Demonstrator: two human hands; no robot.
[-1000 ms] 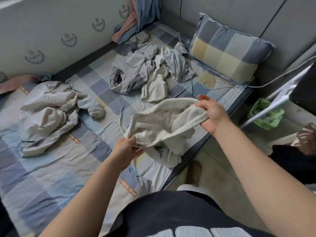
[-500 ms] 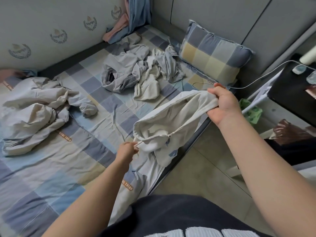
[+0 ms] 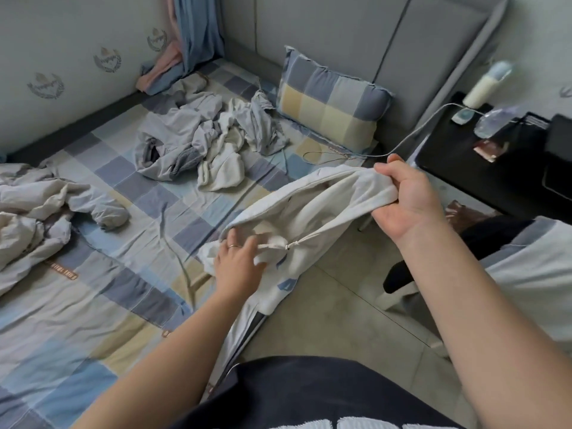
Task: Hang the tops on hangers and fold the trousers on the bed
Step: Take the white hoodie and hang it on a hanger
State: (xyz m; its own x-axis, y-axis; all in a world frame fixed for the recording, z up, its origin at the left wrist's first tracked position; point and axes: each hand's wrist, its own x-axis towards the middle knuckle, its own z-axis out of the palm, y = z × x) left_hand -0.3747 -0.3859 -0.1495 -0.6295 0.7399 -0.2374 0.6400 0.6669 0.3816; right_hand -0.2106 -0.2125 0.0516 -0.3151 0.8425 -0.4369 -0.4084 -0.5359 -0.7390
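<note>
room: bedroom; bed [image 3: 130,292] under a checked sheet, grey padded headboard [image 3: 325,29] behind the pillow [image 3: 331,109], black nightstand [image 3: 483,168] to the pillow's right
task item: cream trousers [image 3: 322,209], drawstring waist, held up in front of the pillow at the bed's near edge; the lower part hangs off the edge toward the floor
right hand [image 3: 408,199]: clenched on one end of the waistband, raised, on the nightstand side of the pillow
left hand [image 3: 238,264]: fingers spread, lying on the bunched cloth beside the drawstring [image 3: 278,245]; no firm pinch visible
change: a second ago the garment sat low in a bunch with both hands gripping it. Now the right hand has lifted and pulled its end away, so the waistband is stretched and gaping, and the left hand has let go of its pinch
meaning: looks like sorting out the waist and regrasping before laying flat; the drawstring marks this as a fold item, not a hanger one; folding not started
other clothes: grey and cream heap [image 3: 185,144] just left of the pillow; crumpled pale pile [image 3: 34,209] far left of it; neither sorted
cable [image 3: 414,134]: runs from the nightstand to the sheet in front of the pillow, close to the raised waistband; may snag
hangers: none in view
</note>
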